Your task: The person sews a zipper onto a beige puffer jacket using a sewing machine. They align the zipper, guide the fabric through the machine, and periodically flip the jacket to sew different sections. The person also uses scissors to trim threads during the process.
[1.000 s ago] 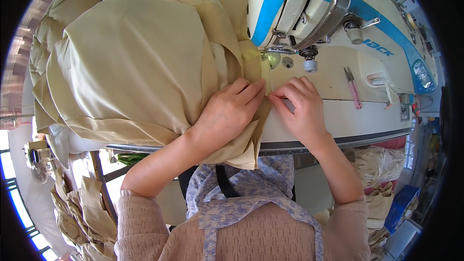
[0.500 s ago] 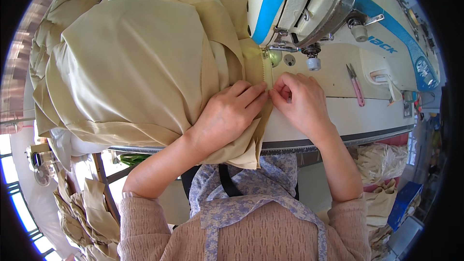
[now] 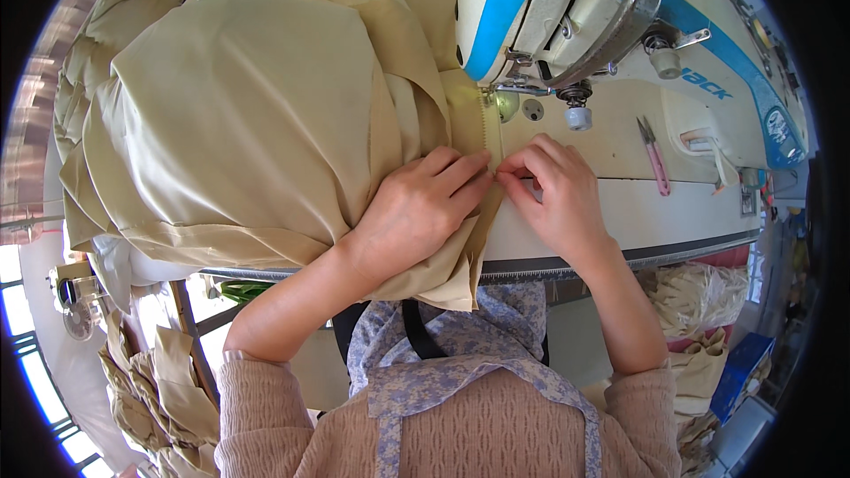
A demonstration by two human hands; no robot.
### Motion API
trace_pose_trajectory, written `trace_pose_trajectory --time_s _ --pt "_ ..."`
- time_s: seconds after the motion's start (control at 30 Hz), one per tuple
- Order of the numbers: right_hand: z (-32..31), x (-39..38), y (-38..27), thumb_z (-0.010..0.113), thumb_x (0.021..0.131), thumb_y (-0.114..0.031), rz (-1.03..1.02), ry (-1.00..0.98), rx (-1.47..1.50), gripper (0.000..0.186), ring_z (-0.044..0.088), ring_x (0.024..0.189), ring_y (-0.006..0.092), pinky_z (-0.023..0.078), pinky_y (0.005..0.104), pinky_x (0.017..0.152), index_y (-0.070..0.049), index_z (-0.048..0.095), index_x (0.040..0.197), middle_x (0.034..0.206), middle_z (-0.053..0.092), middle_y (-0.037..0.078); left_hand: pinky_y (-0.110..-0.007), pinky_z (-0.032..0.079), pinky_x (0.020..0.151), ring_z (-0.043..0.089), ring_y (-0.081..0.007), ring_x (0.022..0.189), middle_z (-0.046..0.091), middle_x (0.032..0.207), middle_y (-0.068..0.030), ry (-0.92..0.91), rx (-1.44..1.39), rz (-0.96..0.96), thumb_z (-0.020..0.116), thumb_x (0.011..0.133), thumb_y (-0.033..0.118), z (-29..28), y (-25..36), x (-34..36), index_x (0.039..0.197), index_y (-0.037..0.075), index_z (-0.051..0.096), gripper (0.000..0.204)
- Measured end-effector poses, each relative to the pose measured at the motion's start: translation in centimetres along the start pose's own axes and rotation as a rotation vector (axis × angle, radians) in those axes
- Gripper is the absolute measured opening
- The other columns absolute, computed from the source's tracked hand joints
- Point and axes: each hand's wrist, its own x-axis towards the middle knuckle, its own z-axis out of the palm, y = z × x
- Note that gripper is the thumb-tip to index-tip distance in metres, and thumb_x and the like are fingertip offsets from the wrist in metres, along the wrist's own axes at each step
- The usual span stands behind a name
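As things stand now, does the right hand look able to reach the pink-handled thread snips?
Probably yes: the pink-handled thread snips lie uncovered to the right of the right hand, with no object visible between. That hand, pinched at the edge of the beige fabric, would likely have to let go first.

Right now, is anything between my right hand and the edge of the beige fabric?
Nothing visible: your right hand has its fingertips at the right edge of the beige fabric. Your left hand rests on that fabric, and the pink-handled snips lie to the right of both hands.
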Motion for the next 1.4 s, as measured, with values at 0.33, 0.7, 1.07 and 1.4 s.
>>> trace_pose_trajectory --time_s 0.33,0.7,1.07,1.4 --pt "-0.7 1.7 -0.5 0.073 0.084 -0.012 0.165 -0.137 0.012 0.013 0.068 0.070 0.0295 0.053 0.0420 0.064 -0.006 0.063 0.081 0.077 0.068 0.008 -0.033 0.057 0.080 0.062 -0.0222 0.093 0.066 0.114 -0.0074 -0.008 -0.003 0.011 0.071 0.070 0.011 -0.2 -0.2 0.0 0.105 0.000 0.070 0.037" --pt "-1.2 2.0 -0.4 0.072 0.087 -0.015 0.207 -0.203 0.047 0.012 0.069 0.070 0.0289 0.053 0.0423 0.066 -0.006 0.064 0.086 0.075 0.069 0.008 -0.034 0.058 0.078 0.064 -0.0231 0.095 0.066 0.116 -0.0089 -0.004 -0.006 0.006 0.070 0.073 0.010 0.0 -0.1 0.0 0.106 0.002 0.070 0.034" --pt "-1.6 1.8 -0.2 0.072 0.087 -0.015 0.253 -0.262 0.089 0.011 0.069 0.069 0.0312 0.053 0.0436 0.070 -0.006 0.066 0.086 0.076 0.071 0.010 -0.034 0.057 0.080 0.064 -0.0232 0.094 0.066 0.119 -0.0095 0.004 -0.007 -0.005 0.070 0.071 0.009 -0.1 0.0 0.2 0.108 -0.001 0.069 0.038" --pt "-0.4 0.2 -0.1 0.076 0.080 -0.007 -0.030 -0.060 -0.032 0.018 0.059 0.063 0.0191 0.042 0.0358 0.068 -0.010 0.060 0.087 0.071 0.058 0.001 -0.033 0.057 0.080 0.063 -0.0231 0.094 0.067 0.117 -0.0087 0.007 -0.021 -0.006 0.069 0.071 0.009 -0.1 -0.2 0.1 0.106 0.000 0.070 0.036"
